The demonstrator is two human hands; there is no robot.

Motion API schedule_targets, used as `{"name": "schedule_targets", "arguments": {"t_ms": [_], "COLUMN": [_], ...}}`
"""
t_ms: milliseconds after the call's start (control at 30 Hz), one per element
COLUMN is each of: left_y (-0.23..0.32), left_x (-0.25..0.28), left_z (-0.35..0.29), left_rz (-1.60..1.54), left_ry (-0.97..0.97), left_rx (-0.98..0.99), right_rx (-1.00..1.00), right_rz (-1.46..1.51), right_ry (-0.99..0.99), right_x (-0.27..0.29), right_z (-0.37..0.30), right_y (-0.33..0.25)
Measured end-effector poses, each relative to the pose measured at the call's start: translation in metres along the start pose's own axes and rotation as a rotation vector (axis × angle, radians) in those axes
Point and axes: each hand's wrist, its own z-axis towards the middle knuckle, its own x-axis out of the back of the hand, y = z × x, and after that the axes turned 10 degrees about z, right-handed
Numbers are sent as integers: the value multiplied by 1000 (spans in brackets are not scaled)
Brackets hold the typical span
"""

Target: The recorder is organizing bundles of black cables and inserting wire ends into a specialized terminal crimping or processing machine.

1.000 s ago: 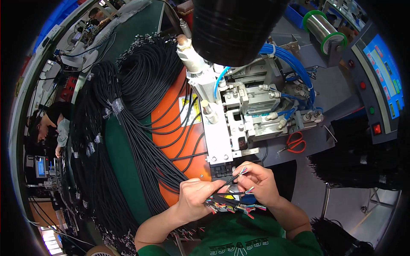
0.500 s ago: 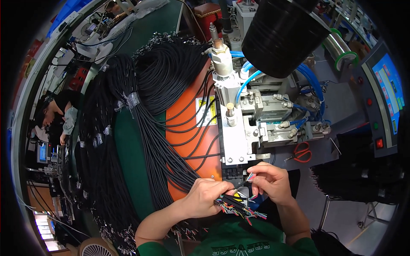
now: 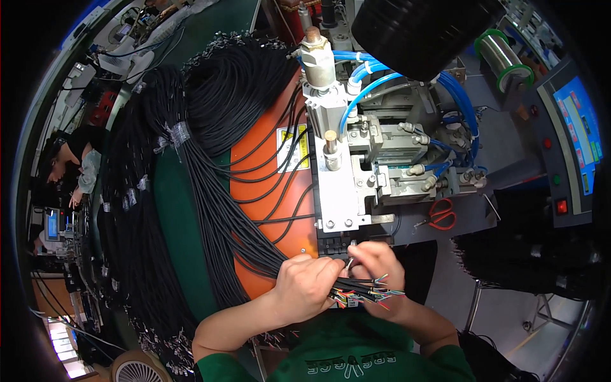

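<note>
My left hand (image 3: 308, 284) is closed round a bundle of black cables (image 3: 364, 290), whose stripped ends fan out to the right in thin coloured wires. Close beside it, my right hand (image 3: 383, 262) is slightly blurred and pinches the end of one cable, just in front of the machine's black fixture (image 3: 335, 246). The fingers hide most of that tip. From my left hand the long black cables (image 3: 219, 210) run up and leftward to a clear-wrapped tie (image 3: 180, 134). A few single cables lead off to the side of the pneumatic machine (image 3: 337, 197).
An orange panel (image 3: 270, 197) lies under the cables, beside a green mat (image 3: 175, 216). Red-handled scissors (image 3: 442, 214) rest right of the machine. A black cylinder (image 3: 423, 32) overhangs it. A control screen (image 3: 578, 127) and solder-like wire spool (image 3: 503, 60) stand right. Another person (image 3: 79, 159) is at far left.
The scene has shifted up and left in view. My right fingers have closed in nearer my left hand, and the coloured wires they pinched are now mostly hidden. The left grip stays.
</note>
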Motion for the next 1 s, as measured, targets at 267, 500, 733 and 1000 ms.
{"name": "schedule_targets", "arguments": {"t_ms": [267,500,733,1000], "left_y": [-2,-11,-24,2], "left_x": [-9,-7,-3,-5], "left_z": [-2,1,5,1], "left_rz": [59,-237,-508,261], "left_ry": [36,-44,-149,8], "left_rx": [-55,-8,-23,-36], "right_rx": [-536,-615,-680,35], "right_rz": [743,868,1072,-297], "right_ry": [-66,-173,-230,-88], "right_x": [20,28,28,17], "right_z": [5,13,16,27], "right_y": [6,9,12,-1]}}
